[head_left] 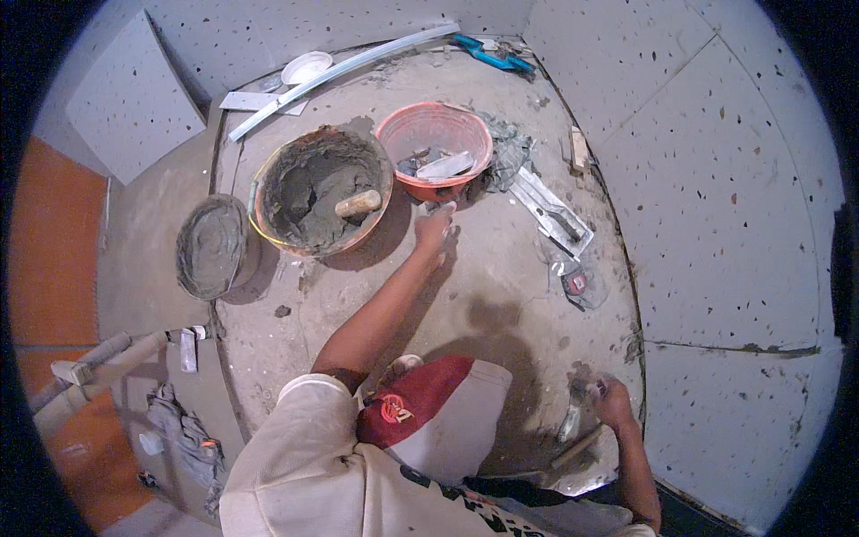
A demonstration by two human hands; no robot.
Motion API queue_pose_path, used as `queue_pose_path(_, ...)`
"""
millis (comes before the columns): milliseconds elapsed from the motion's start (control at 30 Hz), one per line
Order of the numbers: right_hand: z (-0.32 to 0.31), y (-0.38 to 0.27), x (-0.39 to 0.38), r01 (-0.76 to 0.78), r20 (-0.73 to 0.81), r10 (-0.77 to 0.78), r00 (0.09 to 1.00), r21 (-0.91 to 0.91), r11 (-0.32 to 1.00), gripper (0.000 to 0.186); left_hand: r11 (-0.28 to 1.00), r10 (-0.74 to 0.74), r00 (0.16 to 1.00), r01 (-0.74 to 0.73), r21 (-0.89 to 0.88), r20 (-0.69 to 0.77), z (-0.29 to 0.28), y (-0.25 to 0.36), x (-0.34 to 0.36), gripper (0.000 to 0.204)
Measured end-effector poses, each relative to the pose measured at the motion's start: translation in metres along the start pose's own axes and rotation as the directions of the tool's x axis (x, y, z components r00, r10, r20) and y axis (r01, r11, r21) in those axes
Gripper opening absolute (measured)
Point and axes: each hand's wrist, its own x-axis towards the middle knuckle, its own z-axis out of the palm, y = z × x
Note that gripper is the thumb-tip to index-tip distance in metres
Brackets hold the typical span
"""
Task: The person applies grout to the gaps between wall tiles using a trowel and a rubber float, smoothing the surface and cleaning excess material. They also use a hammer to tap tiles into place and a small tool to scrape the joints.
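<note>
My left hand [434, 229] reaches to the front of the pink bucket [433, 119], fingers curled at its lower edge; what they hold is unclear. The bucket holds rubble and a pale piece. To its left, a bucket [304, 215] of grey mortar has a wooden tool handle [358, 204] lying in it. My right hand [610, 401] is closed at the lower right, on something too small to name, beside a pale, smeared object [569, 421] and a stick-like tool [577, 447] on the floor.
A second mortar bucket [213, 249] stands left. A metal trowel [550, 210], tape measure [575, 283], long straightedge [340, 76] and blue tool [492, 54] lie about. Speckled tiled walls [716, 224] border the right and back. Poles [98, 376] and a rag [179, 430] are lower left.
</note>
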Motion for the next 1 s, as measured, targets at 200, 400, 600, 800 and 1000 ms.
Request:
queue_pose_path(200, -0.013, -0.025, -0.012, 0.064, 0.015, -0.065, 0.998, 0.062, 0.996, 0.037, 0.929, 0.362, 0.861, -0.298, 0.221, -0.358, 0.039, -0.022, 0.041, 0.061)
queue_pose_path(400, -0.015, -0.040, -0.017, 0.093, -0.015, -0.092, 0.996, 0.208, 0.974, 0.038, 0.932, 0.356, 0.859, -0.299, 0.204, -0.367, 0.041, -0.018, 0.040, 0.060)
queue_pose_path(600, 0.001, -0.023, -0.014, 0.059, -0.022, -0.056, 0.998, 0.181, 0.982, 0.031, 0.936, 0.351, 0.934, -0.350, 0.024, -0.062, 0.050, -0.046, 0.039, 0.043)
queue_pose_path(800, -0.011, -0.036, -0.006, 0.065, 0.021, -0.068, 0.997, 0.094, 0.993, 0.028, 0.887, 0.366, 0.892, -0.421, 0.190, 0.267, 0.030, -0.037, -0.018, 0.036)
queue_pose_path(1000, -0.013, -0.033, -0.004, 0.026, 0.026, -0.030, 0.999, 0.115, 0.993, 0.030, 0.109, 0.766, 0.434, -0.814, 0.570, 0.474, -0.009, 0.125, -0.135, 0.045)
